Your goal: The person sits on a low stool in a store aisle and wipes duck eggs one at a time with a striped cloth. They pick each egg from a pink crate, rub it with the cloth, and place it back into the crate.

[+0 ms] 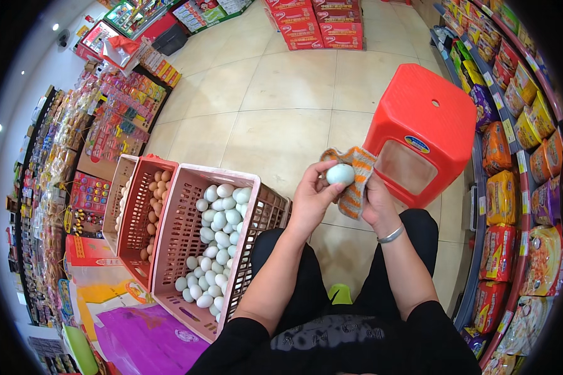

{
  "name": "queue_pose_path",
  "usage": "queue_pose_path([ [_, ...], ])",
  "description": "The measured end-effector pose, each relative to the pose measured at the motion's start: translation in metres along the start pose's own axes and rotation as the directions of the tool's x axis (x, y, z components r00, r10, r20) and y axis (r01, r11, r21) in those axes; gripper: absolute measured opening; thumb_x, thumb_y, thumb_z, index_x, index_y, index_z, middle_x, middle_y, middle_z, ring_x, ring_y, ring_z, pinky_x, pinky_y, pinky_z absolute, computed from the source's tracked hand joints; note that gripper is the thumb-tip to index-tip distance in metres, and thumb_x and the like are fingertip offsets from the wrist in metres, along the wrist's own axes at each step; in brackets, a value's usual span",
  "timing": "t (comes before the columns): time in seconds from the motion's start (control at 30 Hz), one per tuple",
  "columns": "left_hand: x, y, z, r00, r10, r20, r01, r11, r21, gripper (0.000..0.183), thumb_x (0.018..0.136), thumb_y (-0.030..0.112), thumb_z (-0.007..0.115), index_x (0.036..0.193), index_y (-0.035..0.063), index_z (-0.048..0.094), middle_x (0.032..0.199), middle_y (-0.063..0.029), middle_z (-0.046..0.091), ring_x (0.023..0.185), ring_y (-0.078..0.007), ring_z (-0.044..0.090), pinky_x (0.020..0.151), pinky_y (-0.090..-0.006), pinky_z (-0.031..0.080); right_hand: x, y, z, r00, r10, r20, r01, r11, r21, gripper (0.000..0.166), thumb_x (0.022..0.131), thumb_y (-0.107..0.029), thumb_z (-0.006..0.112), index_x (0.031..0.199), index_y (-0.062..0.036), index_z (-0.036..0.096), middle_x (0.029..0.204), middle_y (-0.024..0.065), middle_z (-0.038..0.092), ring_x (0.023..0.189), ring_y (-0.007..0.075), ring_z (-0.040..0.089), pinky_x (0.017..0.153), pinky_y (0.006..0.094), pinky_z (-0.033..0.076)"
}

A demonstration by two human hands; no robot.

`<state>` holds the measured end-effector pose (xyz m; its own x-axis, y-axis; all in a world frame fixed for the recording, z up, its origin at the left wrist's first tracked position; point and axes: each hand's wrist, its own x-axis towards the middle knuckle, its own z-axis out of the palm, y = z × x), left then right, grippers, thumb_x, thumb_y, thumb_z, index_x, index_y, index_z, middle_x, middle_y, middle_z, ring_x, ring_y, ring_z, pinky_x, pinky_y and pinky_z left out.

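Between the thumb and fingers of my left hand [309,192] is a pale blue-green egg [340,175], raised above my knees. My right hand [376,199] holds a grey and orange striped cloth [355,190], which spreads behind and beside the egg; some of my right fingers are hidden by it. To the left of my legs stands a pink plastic crate [171,220] with many pale eggs [223,239] inside. Beyond it, a red crate [133,225] contains brown eggs [152,217], and a further pale crate [112,220] holds light eggs.
A red plastic stool [424,108] stands just ahead on the right. Shelves of packaged food [502,197] line the right side. Racks of small packets [61,187] run along the left. Stacked red cartons [326,28] sit farther ahead on the tiled floor [286,89]. A purple bag [150,337] lies near-left.
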<state>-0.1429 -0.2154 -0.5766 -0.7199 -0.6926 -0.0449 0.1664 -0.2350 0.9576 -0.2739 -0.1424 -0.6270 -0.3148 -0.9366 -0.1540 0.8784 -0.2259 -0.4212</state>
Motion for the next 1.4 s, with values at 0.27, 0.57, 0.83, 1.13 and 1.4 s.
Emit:
queue_pose_path([
  [0.27, -0.001, 0.003, -0.004, 0.999, 0.029, 0.044, -0.031, 0.998, 0.047, 0.044, 0.087, -0.002, 0.062, 0.128, 0.0022, 0.046, 0.115, -0.0094, 0.058, 0.104, -0.0148, 0.058, 0.084, -0.0287, 0.052, -0.005, -0.006, 0.005, 0.998, -0.055, 0.028, 0.059, 0.979, -0.194, 0.031, 0.095, -0.02, 0.056, 0.122, -0.0045, 0.053, 0.122, 0.0082, 0.059, 0.105, 0.0165, 0.059, 0.093, 0.032, 0.048],
  [0.57, -0.002, 0.014, -0.012, 0.995, 0.001, 0.1, -0.002, 1.0, 0.01, 0.043, 0.086, -0.003, 0.062, 0.127, 0.002, 0.047, 0.114, -0.0085, 0.059, 0.101, -0.0155, 0.059, 0.08, -0.0293, 0.053, -0.007, -0.012, 0.013, 0.998, 0.047, 0.04, -0.044, 0.997, -0.068, 0.031, 0.093, -0.025, 0.06, 0.116, -0.0044, 0.054, 0.111, 0.0066, 0.061, 0.1, 0.0161, 0.06, 0.088, 0.0324, 0.049],
  [0.83, -0.001, 0.002, -0.009, 0.996, -0.004, 0.091, -0.021, 0.964, 0.265, 0.041, 0.086, -0.005, 0.061, 0.125, 0.002, 0.049, 0.1, -0.0058, 0.061, 0.086, -0.0093, 0.06, 0.074, -0.0244, 0.051, -0.01, -0.021, 0.02, 0.998, -0.037, 0.056, 0.059, 0.885, -0.463, 0.032, 0.09, -0.018, 0.065, 0.113, -0.0044, 0.05, 0.102, 0.0053, 0.059, 0.094, 0.0137, 0.059, 0.085, 0.0301, 0.05],
  [1.13, 0.002, -0.004, -0.009, 0.998, 0.042, 0.045, -0.06, 0.819, 0.571, 0.038, 0.086, -0.005, 0.061, 0.123, 0.0011, 0.05, 0.103, -0.0077, 0.061, 0.088, -0.0126, 0.061, 0.074, -0.0252, 0.052, -0.011, 0.0, 0.025, 0.994, -0.113, 0.01, 0.107, 0.902, -0.419, 0.04, 0.086, -0.015, 0.07, 0.116, -0.0031, 0.046, 0.101, 0.0061, 0.058, 0.091, 0.012, 0.058, 0.081, 0.0271, 0.05],
  [1.4, -0.002, 0.002, -0.004, 0.997, -0.028, 0.072, 0.012, 0.975, 0.222, 0.041, 0.084, -0.005, 0.064, 0.122, 0.0015, 0.051, 0.1, -0.0071, 0.06, 0.084, -0.0112, 0.06, 0.072, -0.0243, 0.051, -0.002, -0.024, 0.007, 0.991, 0.111, 0.078, -0.096, 0.978, -0.184, 0.029, 0.093, -0.025, 0.062, 0.113, -0.0061, 0.054, 0.104, 0.0063, 0.062, 0.095, 0.016, 0.061, 0.084, 0.0318, 0.051],
])
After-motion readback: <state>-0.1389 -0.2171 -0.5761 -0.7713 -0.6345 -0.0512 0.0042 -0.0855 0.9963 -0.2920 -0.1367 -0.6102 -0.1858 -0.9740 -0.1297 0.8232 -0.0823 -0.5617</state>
